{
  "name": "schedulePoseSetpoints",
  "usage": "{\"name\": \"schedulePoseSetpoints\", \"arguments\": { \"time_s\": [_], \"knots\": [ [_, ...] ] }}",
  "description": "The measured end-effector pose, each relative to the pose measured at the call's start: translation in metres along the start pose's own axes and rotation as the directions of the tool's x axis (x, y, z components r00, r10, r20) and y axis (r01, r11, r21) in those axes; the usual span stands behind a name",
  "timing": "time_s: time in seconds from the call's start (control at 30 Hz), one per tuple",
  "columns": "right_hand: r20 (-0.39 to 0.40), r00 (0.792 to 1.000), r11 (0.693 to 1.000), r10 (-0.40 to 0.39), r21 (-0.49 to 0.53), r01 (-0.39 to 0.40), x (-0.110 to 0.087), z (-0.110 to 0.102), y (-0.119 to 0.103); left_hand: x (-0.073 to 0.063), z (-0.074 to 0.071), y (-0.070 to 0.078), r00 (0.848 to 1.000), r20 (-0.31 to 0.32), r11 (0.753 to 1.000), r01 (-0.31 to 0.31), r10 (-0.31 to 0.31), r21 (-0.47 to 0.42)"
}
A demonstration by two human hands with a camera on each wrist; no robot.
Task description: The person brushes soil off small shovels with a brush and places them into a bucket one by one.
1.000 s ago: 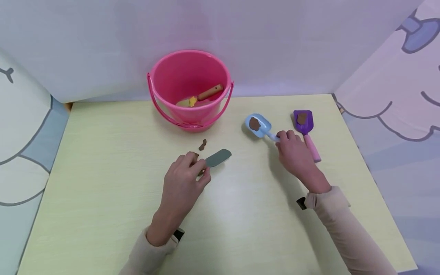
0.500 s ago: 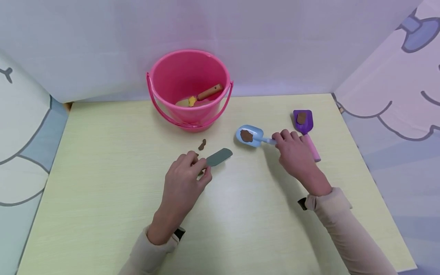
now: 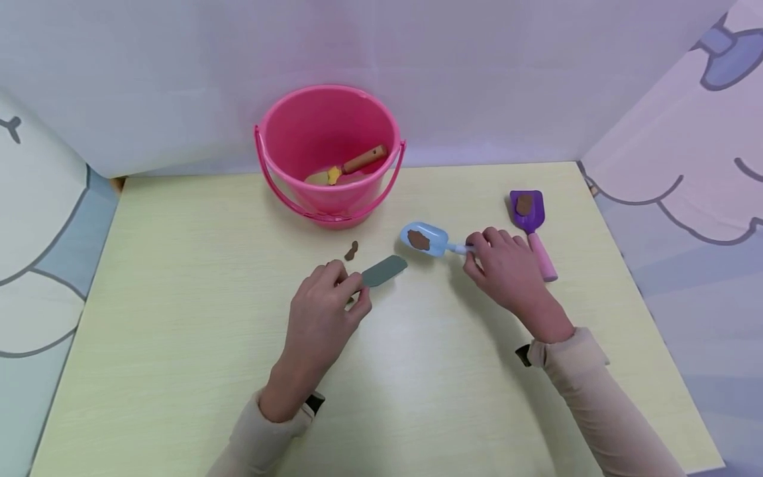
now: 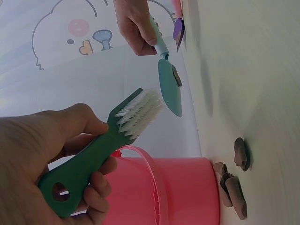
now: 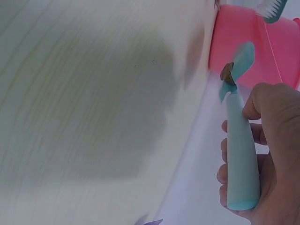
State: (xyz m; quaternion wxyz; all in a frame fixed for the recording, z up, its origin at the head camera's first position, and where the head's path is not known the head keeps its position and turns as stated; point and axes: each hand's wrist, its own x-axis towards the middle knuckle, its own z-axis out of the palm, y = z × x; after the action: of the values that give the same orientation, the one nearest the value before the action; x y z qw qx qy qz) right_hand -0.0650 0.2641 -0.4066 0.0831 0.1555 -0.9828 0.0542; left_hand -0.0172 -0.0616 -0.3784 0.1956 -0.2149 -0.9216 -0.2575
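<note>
My left hand [image 3: 324,311] grips a green brush [image 4: 86,164] with white bristles [image 4: 139,112], held above the table with the bristles downward. In my right hand [image 3: 507,271] is the handle [image 5: 242,154] of a light blue toy scoop [image 3: 435,240], raised off the table. A brown lump [image 3: 418,240] lies in the scoop's bowl. The scoop points left, its tip a short way up and right of the brush head in the head view. Below the brush, brown pieces [image 4: 240,153] lie on the table, some hidden by my left hand in the head view.
A pink bucket [image 3: 334,202] stands at the back, holding a wooden-handled tool [image 3: 365,159] with a yellow part. To the right lies a purple shovel [image 3: 530,222] with a pink handle and a brown piece [image 3: 524,205] in it. A pale curtain hangs behind the table.
The scoop in my right hand has swung left and toward the person, closer to the brush, with the brown lump still in it. My left hand with the brush has shifted slightly right.
</note>
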Motion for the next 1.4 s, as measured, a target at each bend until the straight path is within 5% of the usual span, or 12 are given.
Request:
{"name": "schedulePoseSetpoints", "arguments": {
  "time_s": [0.53, 1.4],
  "knots": [
    [-0.133, 0.984, 0.992, -0.115, -0.074, 0.106, -0.008, -0.008, -0.024, 0.009, 0.014, 0.009, 0.998, -0.042, 0.998, -0.056, 0.055, -0.008],
    [-0.09, 0.982, 0.98, -0.169, -0.123, 0.157, -0.013, -0.024, -0.044, 0.011, 0.017, 0.006, 0.989, 0.053, 0.983, -0.143, 0.137, 0.116]
  ]
}}
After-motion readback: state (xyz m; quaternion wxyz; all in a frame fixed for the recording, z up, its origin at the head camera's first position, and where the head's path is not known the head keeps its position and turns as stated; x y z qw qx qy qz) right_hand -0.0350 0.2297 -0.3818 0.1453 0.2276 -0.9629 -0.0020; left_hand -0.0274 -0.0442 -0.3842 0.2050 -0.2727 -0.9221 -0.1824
